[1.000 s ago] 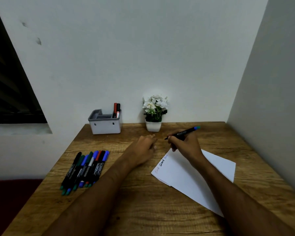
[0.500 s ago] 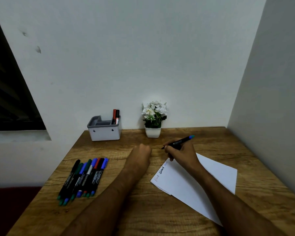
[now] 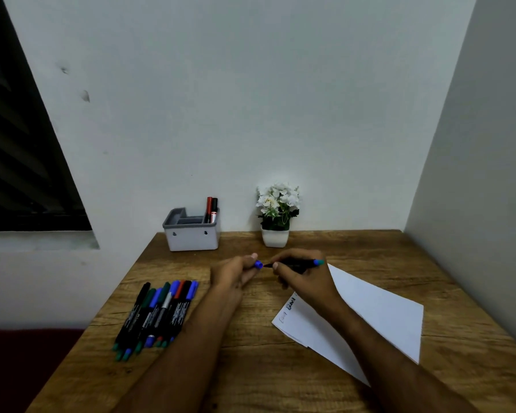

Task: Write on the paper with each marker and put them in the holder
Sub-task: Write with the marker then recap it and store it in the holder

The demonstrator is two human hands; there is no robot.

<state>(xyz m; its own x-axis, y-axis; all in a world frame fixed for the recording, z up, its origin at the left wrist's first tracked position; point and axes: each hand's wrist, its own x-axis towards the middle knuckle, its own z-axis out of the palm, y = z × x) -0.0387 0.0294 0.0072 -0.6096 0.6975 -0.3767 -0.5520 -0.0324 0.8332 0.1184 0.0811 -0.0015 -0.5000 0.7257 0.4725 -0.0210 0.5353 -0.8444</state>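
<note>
The right hand [image 3: 306, 281] grips the blue marker [image 3: 295, 264] above the desk [image 3: 251, 368], tip facing the blue cap [image 3: 258, 264] pinched in the left hand [image 3: 234, 271]. Looks like recapping; line them up straight, push until snug, then go for the holder [image 3: 191, 234].

Home study corner: wooden desk [image 3: 280, 368], potted flowers [image 3: 276, 214], marker holder [image 3: 191, 238].

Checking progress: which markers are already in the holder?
The two markers standing upright in the grey holder, red and black; the others lie in a row on the table.
</note>
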